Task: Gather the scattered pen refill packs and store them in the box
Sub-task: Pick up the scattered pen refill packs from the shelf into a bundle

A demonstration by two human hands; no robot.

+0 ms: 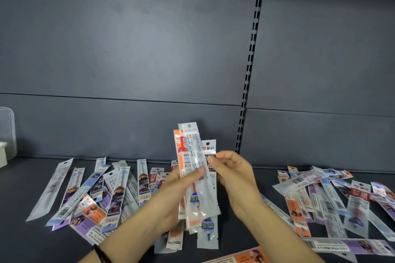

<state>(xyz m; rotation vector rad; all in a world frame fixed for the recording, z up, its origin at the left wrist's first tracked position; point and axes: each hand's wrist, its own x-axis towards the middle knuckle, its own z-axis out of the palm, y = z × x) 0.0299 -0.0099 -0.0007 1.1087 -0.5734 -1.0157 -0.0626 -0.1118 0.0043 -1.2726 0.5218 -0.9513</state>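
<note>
Pen refill packs (192, 149) bunched upright, left hand (171, 198) fingers wrapped round them, right hand (233, 175) fingers pinching one.

1. Held packs (196, 177) up front: clear film, grey print, red and orange edges behind, a blue-green badge low down.
2. White header (209, 147) with a red logo, dark brown band beneath.
3. Left pile (96, 198): purple, orange, pale blue, black barcode stripes.
4. Right pile (333, 198): orange, lilac, one dark red band.
5. Shelf (21, 241) charcoal; back panel (128, 38) slate grey.
6. Box (8, 130) far left, frosted clear; wristband (100, 254) near left, black.
</note>
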